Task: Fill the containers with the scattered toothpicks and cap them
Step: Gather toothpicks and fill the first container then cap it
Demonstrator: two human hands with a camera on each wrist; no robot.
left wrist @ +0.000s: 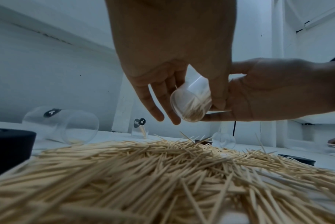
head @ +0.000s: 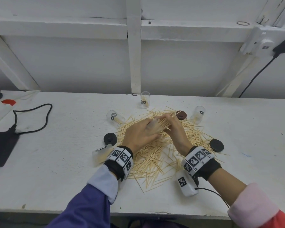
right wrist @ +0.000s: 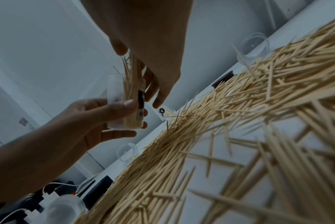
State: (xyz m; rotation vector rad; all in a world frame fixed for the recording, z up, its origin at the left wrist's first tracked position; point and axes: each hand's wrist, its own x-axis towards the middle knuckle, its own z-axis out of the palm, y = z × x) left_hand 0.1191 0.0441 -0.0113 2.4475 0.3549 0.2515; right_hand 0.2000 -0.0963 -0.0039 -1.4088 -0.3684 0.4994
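A big pile of scattered toothpicks (head: 155,150) covers the middle of the white table (head: 64,162). My left hand (head: 145,130) grips a clear container (left wrist: 191,103), tilted above the pile and partly filled. My right hand (head: 171,124) pinches a bundle of toothpicks (right wrist: 133,71) whose lower ends sit inside the container's mouth (right wrist: 116,78). One clear container (head: 145,99) stands upright at the back with a few picks in it. Others lie on their sides at the left (head: 114,116), the right (head: 198,113) and beside my left wrist (head: 100,153).
A brown cap (head: 181,115) lies behind my hands, a black cap (head: 110,139) left of the pile and another black cap (head: 216,145) on its right. A black power brick with its cable (head: 5,143) lies far left. A white wall rises behind the table.
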